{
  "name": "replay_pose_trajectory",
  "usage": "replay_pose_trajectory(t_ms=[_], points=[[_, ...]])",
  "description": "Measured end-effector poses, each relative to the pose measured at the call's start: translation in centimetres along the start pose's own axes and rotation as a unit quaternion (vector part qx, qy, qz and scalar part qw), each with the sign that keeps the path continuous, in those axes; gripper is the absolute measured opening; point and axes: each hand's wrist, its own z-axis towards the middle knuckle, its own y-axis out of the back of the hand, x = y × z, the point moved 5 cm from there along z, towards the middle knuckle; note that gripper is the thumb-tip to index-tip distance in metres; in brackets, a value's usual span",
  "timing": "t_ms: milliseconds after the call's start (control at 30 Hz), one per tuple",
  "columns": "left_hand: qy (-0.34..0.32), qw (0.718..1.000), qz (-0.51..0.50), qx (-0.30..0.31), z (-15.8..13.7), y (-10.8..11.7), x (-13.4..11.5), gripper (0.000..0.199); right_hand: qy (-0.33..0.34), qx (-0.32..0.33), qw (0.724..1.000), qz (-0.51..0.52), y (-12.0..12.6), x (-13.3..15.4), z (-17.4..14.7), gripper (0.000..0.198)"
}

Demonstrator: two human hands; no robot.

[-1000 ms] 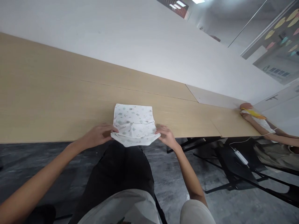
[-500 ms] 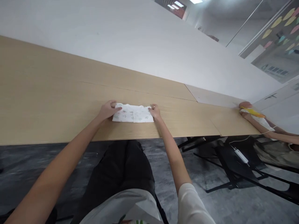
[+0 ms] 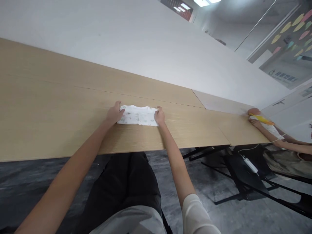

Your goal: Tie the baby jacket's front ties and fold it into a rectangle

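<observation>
A folded white baby shirt (image 3: 138, 116) with a small dark print lies on the wooden table (image 3: 73, 107), its long side running left to right. Its far edge is wavy, and a seam or fold line crosses its middle. My left hand (image 3: 115, 113) grips the left end, thumb on top at the far corner and fingers along the side. At the opposite end, my right hand (image 3: 160, 116) pinches the right edge, thumb over the cloth. The undersides of the fingers are partly hidden.
A white wall (image 3: 146, 48) rises behind the table. Far right, another person's hands (image 3: 255, 123) rest by a doll-like figure (image 3: 253, 111) with a yellow cloth (image 3: 263, 120). Black folding chairs (image 3: 243, 175) stand below, one carrying a white power strip (image 3: 250, 165).
The shirt's far edge now curves more smoothly between my hands. Both hands have shifted slightly at the ends, and the view has tilted a little.
</observation>
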Motion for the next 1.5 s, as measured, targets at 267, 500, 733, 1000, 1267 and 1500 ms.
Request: replay_pose_trajectory(t_ms=[267,500,733,1000,1267,1500], points=[[-0.008,0.99,-0.132,0.046,-0.5,-0.2,1.2,0.094,0.022,0.012,1.0,0.012,0.1,-0.6,0.1,0.04],[-0.039,0.978,-0.197,0.055,0.1,-1.1,1.8,0.103,0.032,0.012,0.999,0.005,0.7,-0.3,-0.7,0.042],[-0.016,0.985,-0.165,0.052,0.3,-0.5,2.4,0.102,0.017,0.004,0.999,0.044,0.5,-0.6,-0.6,0.044],[-0.061,0.98,-0.174,0.072,0.3,-1.1,2.4,0.105,0.031,0.015,0.999,0.039,0.3,-0.4,-0.8,0.047],[-0.064,0.993,-0.076,0.069,-0.2,-0.1,1.5,0.085,0.025,0.006,0.998,-0.051,0.8,0.3,-1.7,0.035],[-0.052,0.998,0.025,0.012,-0.9,0.8,0.8,0.056,0.066,-0.085,0.994,0.018,3.6,5.0,-4.7,0.016]])
